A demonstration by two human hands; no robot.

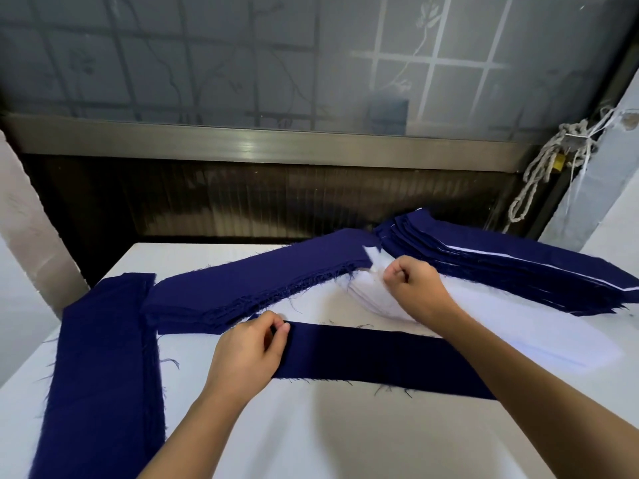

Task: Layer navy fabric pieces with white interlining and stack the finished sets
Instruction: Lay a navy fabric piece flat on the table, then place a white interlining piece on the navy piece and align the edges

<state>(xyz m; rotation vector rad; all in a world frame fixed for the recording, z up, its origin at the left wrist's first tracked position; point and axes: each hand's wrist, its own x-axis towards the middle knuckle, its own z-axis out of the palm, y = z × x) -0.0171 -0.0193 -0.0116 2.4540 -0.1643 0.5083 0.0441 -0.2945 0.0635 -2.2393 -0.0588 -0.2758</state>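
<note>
On the big white table point(311, 426), the loose navy pile point(259, 285) sits to my left and the finished stack point(501, 267), with thin white edges showing, sits far right, so I think done sets stay apart from the rest. One navy strip point(380, 354) lies flat in front of me, and the white interlining pile point(390, 302) is just behind it, near enough to pull a piece over. My left hand point(245, 350) pinches the strip's end, likely to stop it sliding, while my right hand point(415, 285) curls its fingers tight on the top white piece point(372, 259).
</note>
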